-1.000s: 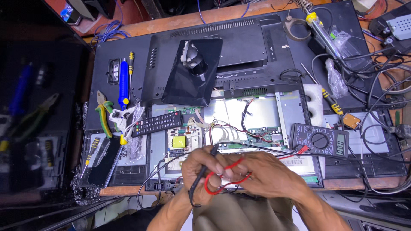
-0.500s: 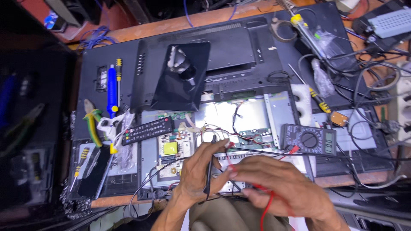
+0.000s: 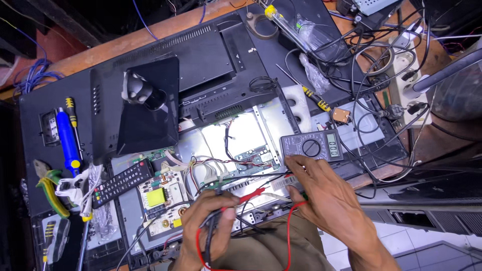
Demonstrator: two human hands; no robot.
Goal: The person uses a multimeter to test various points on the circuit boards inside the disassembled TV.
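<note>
Since the earlier frame the right hand [image 3: 329,198] has moved away from the left hand [image 3: 211,226] toward the multimeter [image 3: 312,146], fingers open and touching its lower edge, while the left hand stays closed around the probes [image 3: 241,198] below-left of the multimeter.

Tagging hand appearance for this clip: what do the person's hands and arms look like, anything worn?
Both are bare: the left hand and right hand show no gloves, and no rings, watch or bands that I can make out. Both forearms are uncovered to the frame edge, with no sleeve in view. Veins and knuckles stand out on the right hand's back.
</note>
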